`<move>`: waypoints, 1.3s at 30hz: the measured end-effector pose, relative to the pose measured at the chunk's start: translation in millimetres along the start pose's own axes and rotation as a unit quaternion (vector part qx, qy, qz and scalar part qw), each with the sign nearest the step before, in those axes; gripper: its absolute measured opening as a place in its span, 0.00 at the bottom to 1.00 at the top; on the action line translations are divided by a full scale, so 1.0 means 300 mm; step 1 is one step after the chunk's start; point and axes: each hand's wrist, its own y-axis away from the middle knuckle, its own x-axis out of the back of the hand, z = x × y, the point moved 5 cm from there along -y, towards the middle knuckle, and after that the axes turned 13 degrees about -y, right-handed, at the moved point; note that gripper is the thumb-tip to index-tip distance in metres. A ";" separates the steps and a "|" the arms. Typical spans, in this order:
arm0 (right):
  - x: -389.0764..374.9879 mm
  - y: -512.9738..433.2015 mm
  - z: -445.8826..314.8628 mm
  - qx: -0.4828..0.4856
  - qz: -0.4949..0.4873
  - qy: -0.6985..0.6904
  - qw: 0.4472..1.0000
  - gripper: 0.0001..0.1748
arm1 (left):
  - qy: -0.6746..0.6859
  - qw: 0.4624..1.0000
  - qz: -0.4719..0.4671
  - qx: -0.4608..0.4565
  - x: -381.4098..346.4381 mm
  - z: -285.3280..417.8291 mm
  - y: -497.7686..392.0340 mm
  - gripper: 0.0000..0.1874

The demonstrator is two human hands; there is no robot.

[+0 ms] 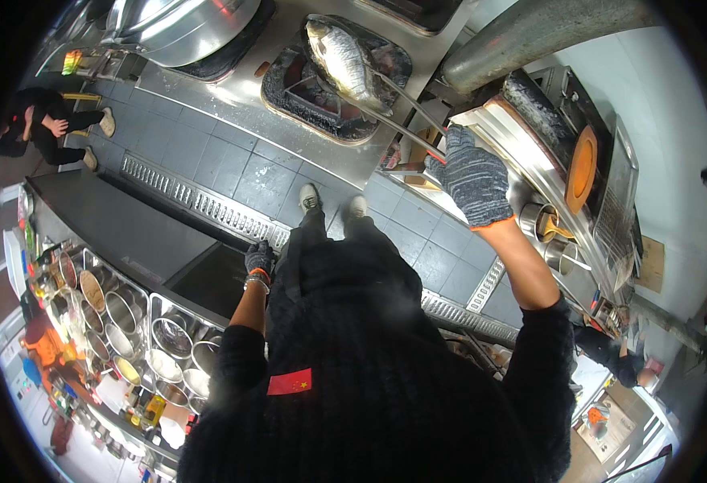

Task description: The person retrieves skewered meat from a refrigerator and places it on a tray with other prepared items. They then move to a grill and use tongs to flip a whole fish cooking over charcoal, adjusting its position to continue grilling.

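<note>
My right hand, in a grey knit glove, grips the red-ended handles of a long two-armed metal fish clamp. At its far end lies a whole scaled fish, above a blackened square burner in the steel stovetop. Whether the fish touches the burner grate cannot be told. My left hand, gloved too, hangs low by my left side near the edge of a dark counter. Its fingers look curled, and I cannot make out anything in them.
A large steel pot stands on the stove's left. To the right are a thick pipe, an orange oval plate and small steel pots. Steel seasoning containers fill the left rear. A person sits far left.
</note>
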 end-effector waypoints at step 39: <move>-0.167 -0.052 -0.325 -0.263 -0.047 -0.204 0.942 0.30 | -0.089 0.995 -0.054 0.002 0.091 0.042 -0.412 0.17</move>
